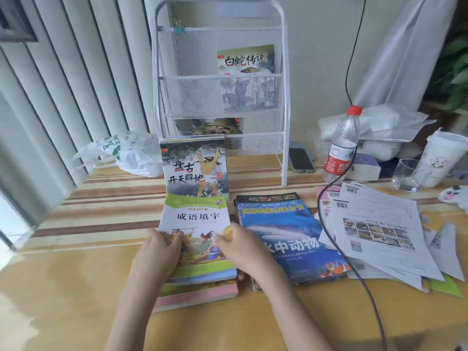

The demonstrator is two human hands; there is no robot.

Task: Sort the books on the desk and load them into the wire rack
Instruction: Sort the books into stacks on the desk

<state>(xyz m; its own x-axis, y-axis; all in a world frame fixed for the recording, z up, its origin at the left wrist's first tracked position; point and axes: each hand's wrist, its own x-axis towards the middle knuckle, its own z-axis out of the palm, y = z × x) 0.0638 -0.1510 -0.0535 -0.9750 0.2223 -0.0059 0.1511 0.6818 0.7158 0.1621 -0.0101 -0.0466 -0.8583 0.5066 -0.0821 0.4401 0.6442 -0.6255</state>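
So the tabletop (76, 262) is the biggest thing: glossy yellow surface with brown and cream stripes running across the far half. Standing at the back of it is the white wire rack (220, 82), rounded tube frame with fine mesh pockets stacked in tiers. One thin picture book (246, 59) sits in the top pocket on the right side, and another peeks out of the lowest pocket.

Right of centre there's a messy fan of printed paper sheets (379, 224) with barcodes and a photo grid, and a black cable (329, 224) crossing over them. Next to that lies a blue shark book (286, 231), glossy cover, on top of a small pile. Leaning against the rack's foot is a grey illustrated book (196, 168), tilted upright.

Both hands are on the green-and-white book (195, 219), top of a pastel softcover stack near the front edge. Left hand (162, 249) has fingers curled over the cover's lower left, right hand (240, 247) grips the lower right edge, thumb on the cover. The top of the book looks a bit lifted off the stack, can't say for sure.

Smaller stuff: crinkly white plastic bag (131, 155) on the left, clear water bottle (342, 145) with red cap, paper cup (440, 158), drinking glass (406, 174), and a dark phone (301, 159) lying flat beside the rack
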